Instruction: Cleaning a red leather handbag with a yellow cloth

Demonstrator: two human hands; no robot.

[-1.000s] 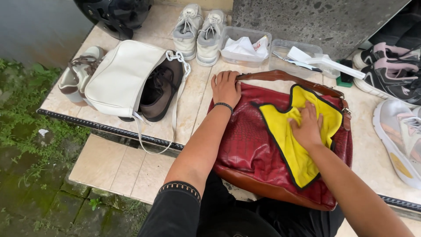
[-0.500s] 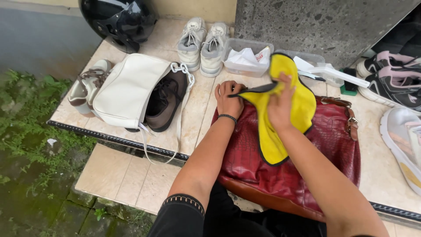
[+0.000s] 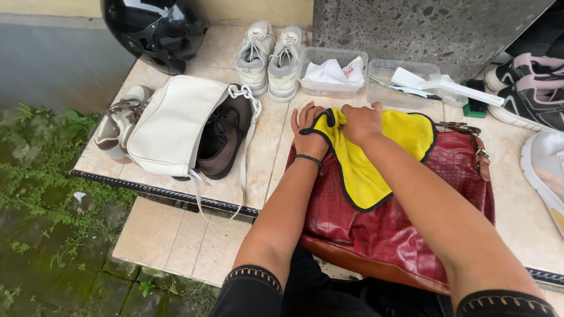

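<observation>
Both hands grip a yellow cloth (image 3: 376, 158) atop a red handbag (image 3: 399, 229): left hand (image 3: 309, 130) pinching its edge, right hand (image 3: 361, 122) closed over it.

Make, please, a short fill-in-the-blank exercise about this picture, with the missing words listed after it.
1. Both hands, the left hand and the right hand, hold a ____ cloth with a black edge.
2. The cloth lies on a dark ____ bag.
3. A brown shoe sticks out of the ____ bag.
4. A black ____ sits at the table's far left corner.

Missing words: yellow; red; white; helmet
</observation>
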